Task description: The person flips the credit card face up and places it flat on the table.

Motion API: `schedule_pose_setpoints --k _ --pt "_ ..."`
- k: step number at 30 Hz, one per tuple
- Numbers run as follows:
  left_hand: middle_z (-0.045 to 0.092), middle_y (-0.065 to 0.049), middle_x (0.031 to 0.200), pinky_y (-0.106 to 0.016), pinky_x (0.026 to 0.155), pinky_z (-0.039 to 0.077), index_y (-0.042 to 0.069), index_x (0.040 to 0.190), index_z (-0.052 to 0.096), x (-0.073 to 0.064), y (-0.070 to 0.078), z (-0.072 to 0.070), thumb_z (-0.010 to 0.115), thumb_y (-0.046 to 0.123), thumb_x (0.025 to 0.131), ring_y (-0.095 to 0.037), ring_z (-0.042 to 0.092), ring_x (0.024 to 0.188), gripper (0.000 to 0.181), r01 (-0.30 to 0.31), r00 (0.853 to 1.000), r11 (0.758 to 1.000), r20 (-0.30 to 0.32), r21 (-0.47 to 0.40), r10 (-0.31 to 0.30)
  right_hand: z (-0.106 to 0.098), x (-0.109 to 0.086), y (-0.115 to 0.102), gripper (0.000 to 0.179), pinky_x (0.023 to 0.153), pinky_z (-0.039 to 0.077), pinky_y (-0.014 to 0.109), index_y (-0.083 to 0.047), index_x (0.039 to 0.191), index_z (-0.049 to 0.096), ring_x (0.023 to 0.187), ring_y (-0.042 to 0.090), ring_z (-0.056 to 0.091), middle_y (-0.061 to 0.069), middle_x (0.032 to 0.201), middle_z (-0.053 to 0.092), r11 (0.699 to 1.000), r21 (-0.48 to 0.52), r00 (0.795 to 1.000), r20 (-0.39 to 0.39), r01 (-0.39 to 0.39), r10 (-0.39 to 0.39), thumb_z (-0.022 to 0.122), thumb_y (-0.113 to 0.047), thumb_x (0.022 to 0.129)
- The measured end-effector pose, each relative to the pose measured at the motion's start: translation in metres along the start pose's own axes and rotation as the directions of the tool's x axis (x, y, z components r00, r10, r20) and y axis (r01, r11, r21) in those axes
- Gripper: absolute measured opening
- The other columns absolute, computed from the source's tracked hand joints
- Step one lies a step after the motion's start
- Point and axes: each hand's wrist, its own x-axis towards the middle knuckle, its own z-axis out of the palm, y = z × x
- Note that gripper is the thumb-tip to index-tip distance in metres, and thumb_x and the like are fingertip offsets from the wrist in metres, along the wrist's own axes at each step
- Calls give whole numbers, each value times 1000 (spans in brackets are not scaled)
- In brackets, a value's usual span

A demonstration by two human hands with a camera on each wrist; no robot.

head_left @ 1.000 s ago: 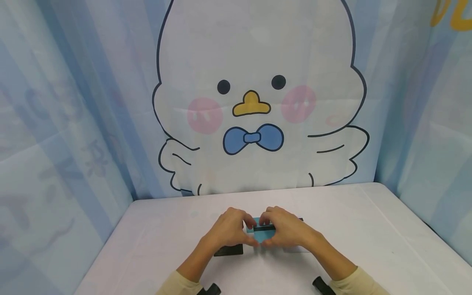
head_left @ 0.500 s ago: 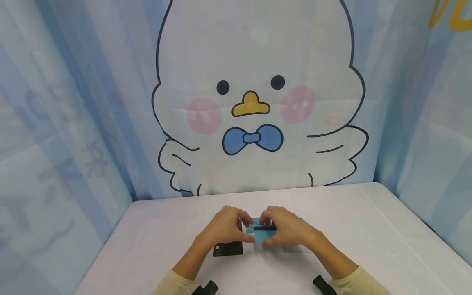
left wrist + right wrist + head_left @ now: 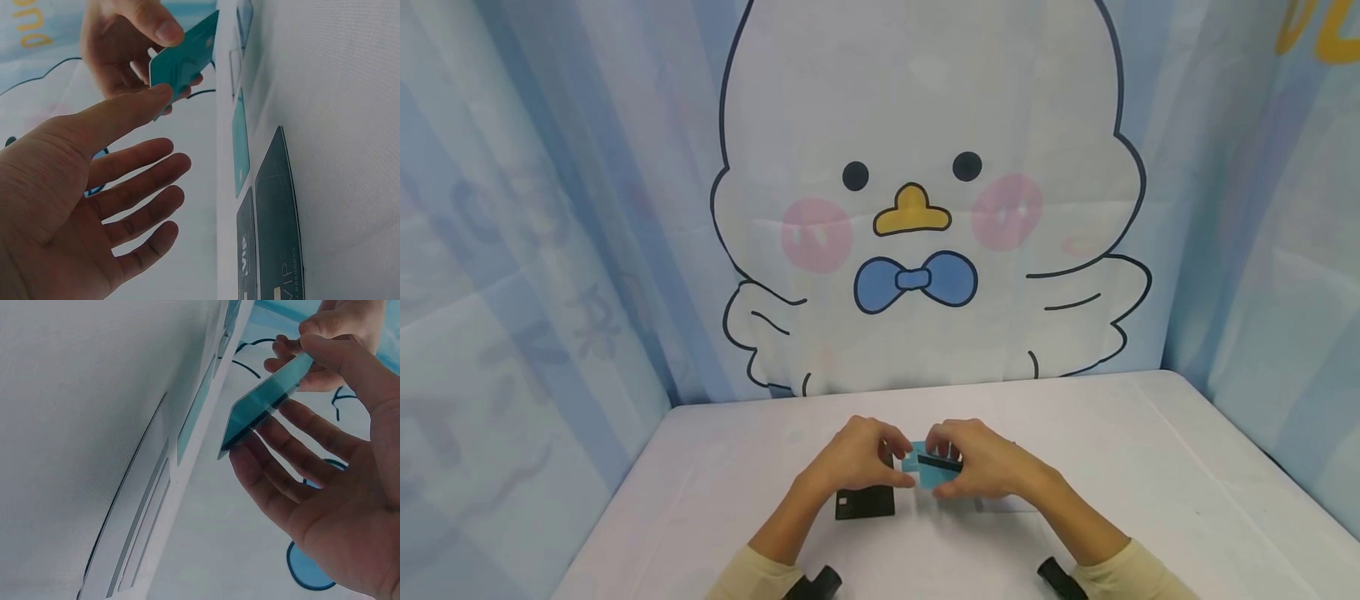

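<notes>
My right hand (image 3: 983,460) holds a teal card (image 3: 936,475) with a dark stripe above the table, its thumb on one edge and fingertips on the other. The card (image 3: 265,400) is tilted in the right wrist view. Facing it from the left, my left hand (image 3: 853,457) has its fingers spread and holds nothing. In the left wrist view the left thumb overlaps the card's corner; I cannot tell whether they touch. Below the hands a second teal card (image 3: 240,147) lies on the table. A black card (image 3: 865,504) lies under the left hand, beside another dark card (image 3: 246,244).
Pale cards (image 3: 134,506) lie on the white table (image 3: 737,533) under the right hand, mostly hidden by it in the head view. A curtain with a printed cartoon bird (image 3: 917,333) hangs behind the table.
My left hand has drawn slightly left, away from the teal card, uncovering more of the black card. The right hand keeps the teal card, which has tilted a little.
</notes>
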Motion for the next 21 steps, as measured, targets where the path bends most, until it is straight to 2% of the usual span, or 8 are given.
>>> schedule_pose_setpoints --k 8,14,18,21 --pt "79 -2 101 -19 70 54 10 114 79 0 -3 -2 92 33 79 -2 63 77 44 -29 1000 1000 5 -2 29 -2 1 0 54 77 58 27 -14 129 63 91 22 64 3 101 65 998 54 999 13 42 -43 88 -26 83" --pt "79 -2 100 -21 71 54 11 114 79 0 -4 -3 91 33 79 -5 62 79 44 -29 1000 1000 2 -1 29 -4 0 1 49 81 60 34 -17 126 63 92 21 66 0 101 67 997 60 999 9 42 -43 87 -26 84" --pt "79 -2 101 -22 73 53 11 114 79 0 -5 -3 91 34 79 -13 64 84 44 -23 1000 1000 -1 0 23 -5 0 4 45 84 60 40 -22 121 61 93 19 66 -2 99 68 997 56 999 -1 44 -44 87 -25 84" --pt "79 -2 102 -23 74 53 11 114 79 -1 -5 -4 91 34 79 -21 66 89 44 -17 1000 1000 -1 -4 17 -6 -1 4 45 82 58 38 -25 119 61 95 20 67 -3 99 69 998 54 999 -6 39 -39 87 -25 83"
